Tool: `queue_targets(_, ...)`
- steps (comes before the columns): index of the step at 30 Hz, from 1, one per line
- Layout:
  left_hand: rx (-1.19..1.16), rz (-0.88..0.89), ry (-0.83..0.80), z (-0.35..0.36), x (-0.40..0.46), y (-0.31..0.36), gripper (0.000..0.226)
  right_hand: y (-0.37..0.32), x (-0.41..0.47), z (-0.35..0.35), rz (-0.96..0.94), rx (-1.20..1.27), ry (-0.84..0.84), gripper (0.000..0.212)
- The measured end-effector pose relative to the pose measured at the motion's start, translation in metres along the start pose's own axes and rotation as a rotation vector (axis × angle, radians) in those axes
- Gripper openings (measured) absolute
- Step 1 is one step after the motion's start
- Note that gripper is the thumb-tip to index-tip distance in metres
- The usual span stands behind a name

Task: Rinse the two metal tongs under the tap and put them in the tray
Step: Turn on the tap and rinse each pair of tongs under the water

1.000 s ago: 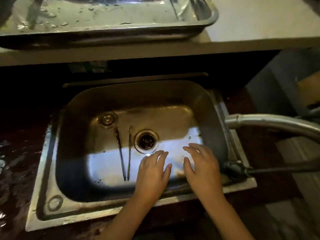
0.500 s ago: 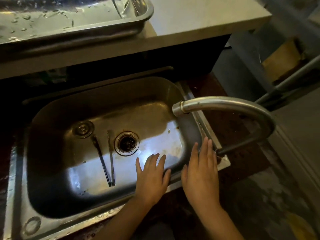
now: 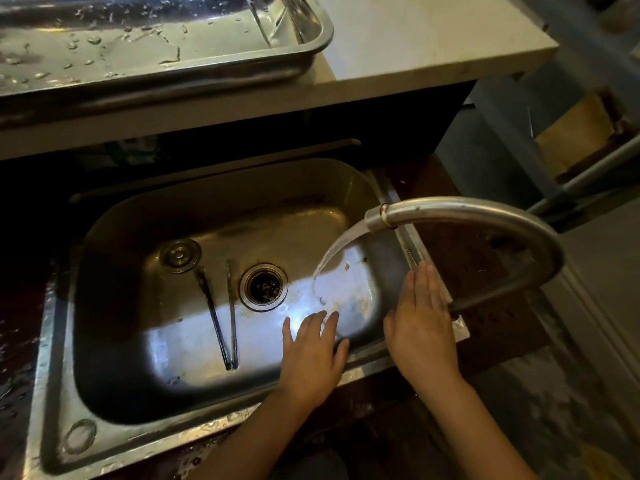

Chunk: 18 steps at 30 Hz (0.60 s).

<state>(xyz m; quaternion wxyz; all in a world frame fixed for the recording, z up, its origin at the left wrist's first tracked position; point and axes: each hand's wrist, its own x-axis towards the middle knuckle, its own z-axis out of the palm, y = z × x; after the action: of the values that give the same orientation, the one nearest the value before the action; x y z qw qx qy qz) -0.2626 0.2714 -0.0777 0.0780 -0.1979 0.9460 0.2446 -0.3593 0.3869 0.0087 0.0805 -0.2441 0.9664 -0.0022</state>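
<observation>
One pair of metal tongs [image 3: 221, 320] lies flat on the sink floor, left of the drain [image 3: 264, 286], its closed end toward me. The curved tap [image 3: 467, 213] reaches over the sink's right side and a stream of water [image 3: 332, 252] falls from it onto the sink floor. My left hand [image 3: 311, 355] hovers over the sink's front edge, fingers spread, holding nothing. Flat against the sink's right rim by the tap's base is my right hand [image 3: 422, 323], also holding nothing. The wet metal tray [image 3: 207, 76] sits on the counter above; a thin metal piece [image 3: 263, 26] lies in its right end.
The steel sink [image 3: 52, 393] is set in a dark wet worktop. A round stopper [image 3: 180, 255] lies on the sink floor near the tongs' tips. A pale counter [image 3: 415, 46] carries the tray. To the right are a floor and a grey frame [image 3: 588, 168].
Water now runs from the tap; it was dry before. My right hand slid right from over the sink to the tap's base. The tongs have not moved.
</observation>
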Motion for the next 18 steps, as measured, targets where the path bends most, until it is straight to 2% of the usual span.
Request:
queue_targets(2, -0.005, 0.006, -0.004, 0.000, 0.000, 0.000, 0.052, -0.001, 0.000, -0.003, 0.027, 0.037, 0.000, 0.065)
queue_targets(4, -0.040, 0.019, -0.001, -0.002, 0.001, -0.001, 0.051, -0.008, -0.003, -0.005, 0.028, 0.093, 0.070, 0.059)
queue_targets(6, -0.112, 0.000, 0.038, -0.009, 0.004, -0.006, 0.046, -0.022, -0.005, -0.002, -0.035, 0.151, 0.136, 0.045)
queue_targets(8, -0.153, -0.052, 0.107, -0.020, 0.007, -0.017, 0.032, -0.043, -0.002, 0.002, -0.119, 0.204, 0.105, 0.029)
queue_targets(10, -0.101, -0.085, 0.167, -0.031, 0.008, -0.035, 0.023, -0.065, 0.007, 0.008, -0.232, 0.216, 0.057, 0.021)
queue_targets(14, 0.025, -0.121, 0.259, -0.052, 0.007, -0.081, 0.026, -0.111, 0.036, 0.031, -0.413, 0.220, -0.007, 0.030)
queue_targets(18, 0.169, -0.150, 0.224, -0.064, 0.008, -0.128, 0.026, -0.159, 0.064, 0.059, -0.525, 0.200, -0.073, 0.031)
